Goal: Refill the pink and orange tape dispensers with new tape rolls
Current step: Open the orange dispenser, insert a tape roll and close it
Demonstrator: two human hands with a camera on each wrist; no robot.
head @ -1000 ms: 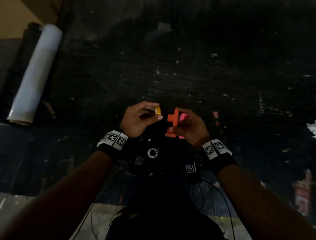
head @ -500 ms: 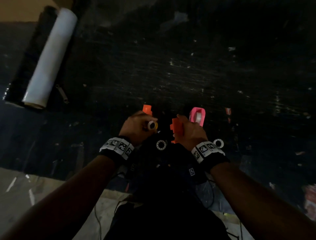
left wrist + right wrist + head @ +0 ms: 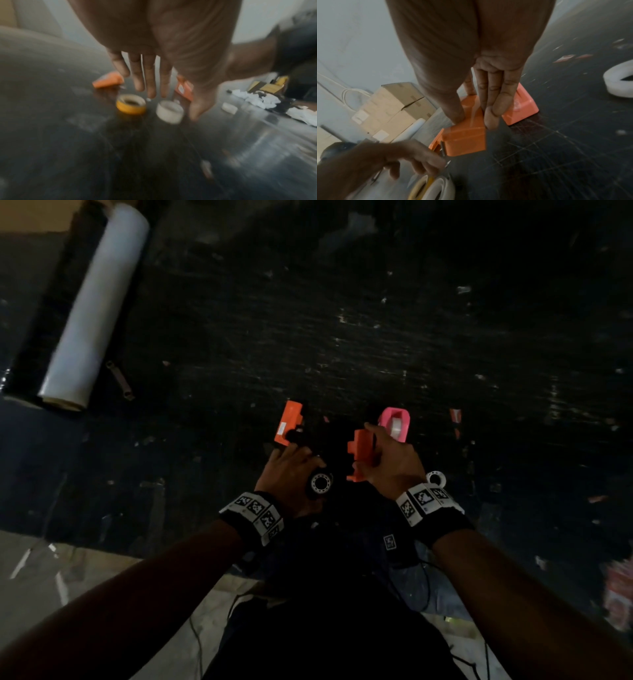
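My right hand (image 3: 371, 450) grips an orange dispenser part (image 3: 465, 135) between thumb and fingers, its lower edge near the dark table. A second orange part (image 3: 289, 428) lies on the table beyond my left hand. The pink dispenser (image 3: 394, 424) stands just past my right hand with a white roll inside. My left hand (image 3: 171, 102) hovers with straight fingers over a yellow-edged tape roll (image 3: 131, 104) and a white tape roll (image 3: 169, 111), its thumb beside the white one. The left wrist view is blurred. Another white roll (image 3: 435, 478) lies by my right wrist.
A large roll of clear film (image 3: 94, 309) lies at the table's (image 3: 342, 337) far left, a small metal piece (image 3: 120, 380) beside it. Cardboard boxes (image 3: 393, 105) stand beyond the table. Crumpled white paper (image 3: 267, 102) and red scraps (image 3: 455, 419) lie to the right.
My left hand carried the yellow-edged roll down to the table and let go of it. My right hand lowered its orange part toward the table. The view shifted, showing the pink dispenser.
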